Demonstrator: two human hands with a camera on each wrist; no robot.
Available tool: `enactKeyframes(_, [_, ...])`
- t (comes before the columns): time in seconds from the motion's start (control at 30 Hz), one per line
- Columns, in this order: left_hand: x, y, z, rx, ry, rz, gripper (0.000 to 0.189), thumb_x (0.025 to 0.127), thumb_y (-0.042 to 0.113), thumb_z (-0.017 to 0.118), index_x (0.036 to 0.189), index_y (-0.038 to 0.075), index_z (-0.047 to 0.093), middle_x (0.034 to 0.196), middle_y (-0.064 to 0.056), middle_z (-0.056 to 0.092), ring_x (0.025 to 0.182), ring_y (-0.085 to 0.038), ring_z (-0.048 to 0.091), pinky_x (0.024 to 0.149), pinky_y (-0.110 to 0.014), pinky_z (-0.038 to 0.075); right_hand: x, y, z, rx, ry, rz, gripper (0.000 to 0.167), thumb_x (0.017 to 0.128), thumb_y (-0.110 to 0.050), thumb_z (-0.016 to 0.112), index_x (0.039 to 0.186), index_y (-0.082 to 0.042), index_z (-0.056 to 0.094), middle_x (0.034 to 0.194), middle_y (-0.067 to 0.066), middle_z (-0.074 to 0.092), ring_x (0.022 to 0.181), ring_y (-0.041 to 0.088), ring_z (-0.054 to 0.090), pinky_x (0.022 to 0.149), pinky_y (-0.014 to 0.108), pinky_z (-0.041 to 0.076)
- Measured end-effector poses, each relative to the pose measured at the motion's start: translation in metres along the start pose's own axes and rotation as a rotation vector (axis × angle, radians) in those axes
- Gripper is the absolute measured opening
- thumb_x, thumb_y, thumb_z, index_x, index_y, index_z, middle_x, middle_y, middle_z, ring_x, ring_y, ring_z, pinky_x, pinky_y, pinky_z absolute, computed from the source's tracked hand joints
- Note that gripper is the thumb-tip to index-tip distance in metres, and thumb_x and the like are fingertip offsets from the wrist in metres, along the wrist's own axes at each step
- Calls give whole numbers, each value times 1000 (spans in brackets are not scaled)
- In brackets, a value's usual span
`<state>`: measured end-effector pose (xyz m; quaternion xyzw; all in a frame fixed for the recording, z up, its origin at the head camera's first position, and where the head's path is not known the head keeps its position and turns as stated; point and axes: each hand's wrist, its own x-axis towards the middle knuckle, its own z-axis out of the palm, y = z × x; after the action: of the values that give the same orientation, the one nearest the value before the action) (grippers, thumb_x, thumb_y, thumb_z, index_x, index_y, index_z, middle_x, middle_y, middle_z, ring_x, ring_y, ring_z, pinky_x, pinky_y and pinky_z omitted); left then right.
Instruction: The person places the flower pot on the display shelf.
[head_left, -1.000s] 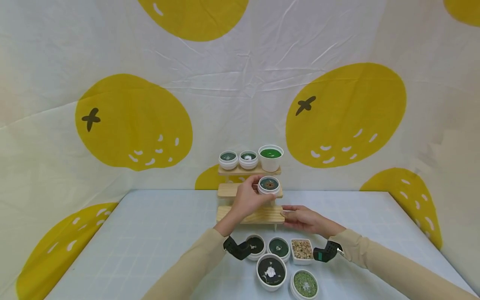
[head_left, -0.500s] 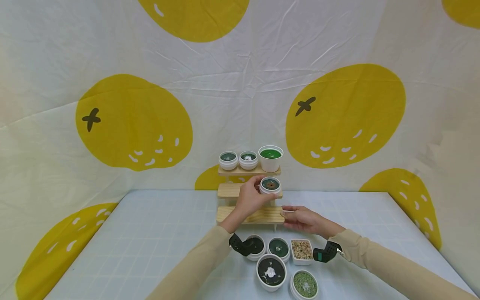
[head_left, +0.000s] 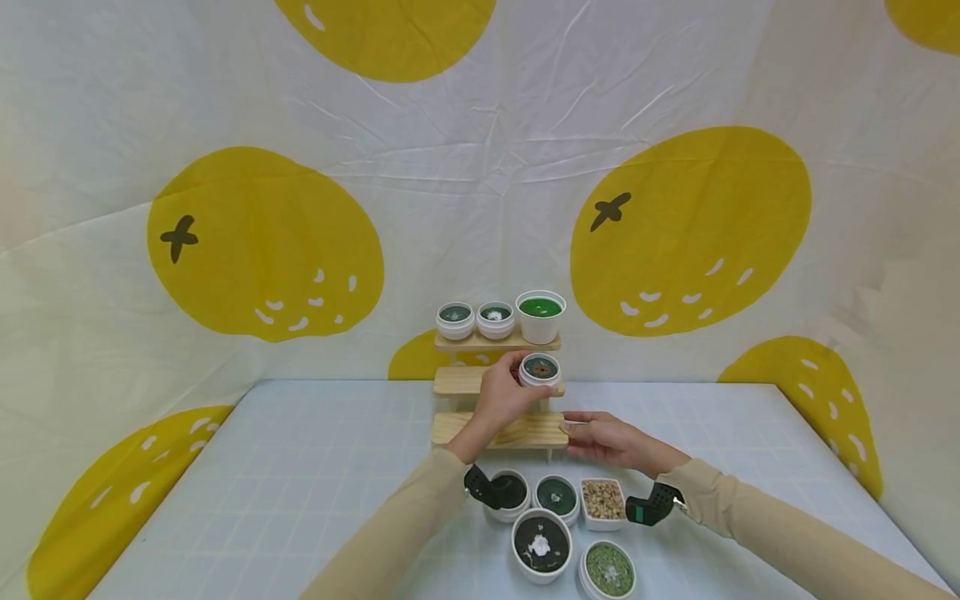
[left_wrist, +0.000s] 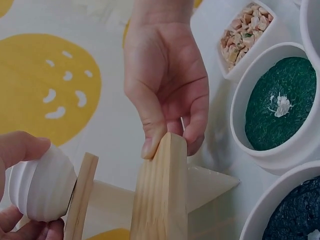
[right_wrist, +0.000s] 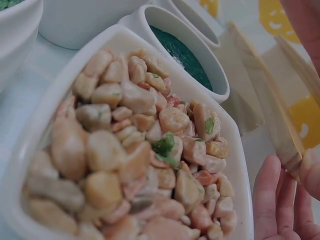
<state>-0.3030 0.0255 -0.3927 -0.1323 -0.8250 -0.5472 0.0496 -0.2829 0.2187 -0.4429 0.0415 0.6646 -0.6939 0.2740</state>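
Observation:
My left hand (head_left: 501, 400) grips a small round white pot (head_left: 540, 369) with a dark green filling and a brown mark on top. The pot is at the right end of the middle shelf (head_left: 455, 381) of a three-tier wooden stand. In the left wrist view the base of this ribbed pot (left_wrist: 42, 185) is right at the shelf's surface. My right hand (head_left: 611, 442) pinches the right end of the lowest shelf (head_left: 517, 432), thumb on top and fingers beneath. Two small white pots (head_left: 455, 322) and a taller white cup (head_left: 540, 321) with a bright green filling stand on the top shelf.
In front of the stand, on the pale checked tablecloth (head_left: 300, 483), are several white pots: a dark one (head_left: 510, 490), a green one (head_left: 557, 497), a larger black-filled one (head_left: 541, 546) and a light green one (head_left: 609, 570). Beside them is a square dish of pebbles (head_left: 603, 500). A fruit-print cloth hangs behind.
My left hand and the pot have shifted slightly to the right along the middle shelf, mostly in the first half second. My right hand has stayed on the lowest shelf.

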Motion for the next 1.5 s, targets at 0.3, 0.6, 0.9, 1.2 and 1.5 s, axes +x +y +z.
enactKeyframes(0.3, [1,2,3,4,20,-17,64,72,24,84,128,8,56,122,-8,63,107,-21,61,96,-34,52,-1,-1,1,8,-14,-5,61,99,-12,50,149,6,19,101,5,64,85,9,64,75,21,57])
enactKeyframes(0.6, [4,-2,7,-64,50,24,64,73,16,83,128,7,53,120,-11,60,101,-21,59,91,-34,52,-1,0,0,8,0,4,61,99,-13,51,149,5,20,102,6,64,85,10,63,76,22,57])
enactKeyframes(0.9, [1,-2,7,-88,94,74,66,70,12,84,127,2,51,116,-13,57,95,-19,58,83,-29,52,-1,0,1,5,3,0,60,99,-13,51,148,5,22,102,6,64,85,10,63,76,22,57])
enactKeyframes(1.2, [-1,1,5,-95,94,62,63,70,7,83,124,1,51,114,-16,56,94,-22,60,84,-32,56,0,0,1,0,20,5,60,99,-13,51,148,5,23,101,5,65,85,10,64,77,22,57])
enactKeyframes(1.5, [-5,3,2,-132,87,38,62,72,6,81,126,3,50,119,-16,56,101,-27,60,89,-38,54,0,1,1,-4,30,4,59,99,-12,51,148,5,23,102,6,64,85,10,63,76,22,57])
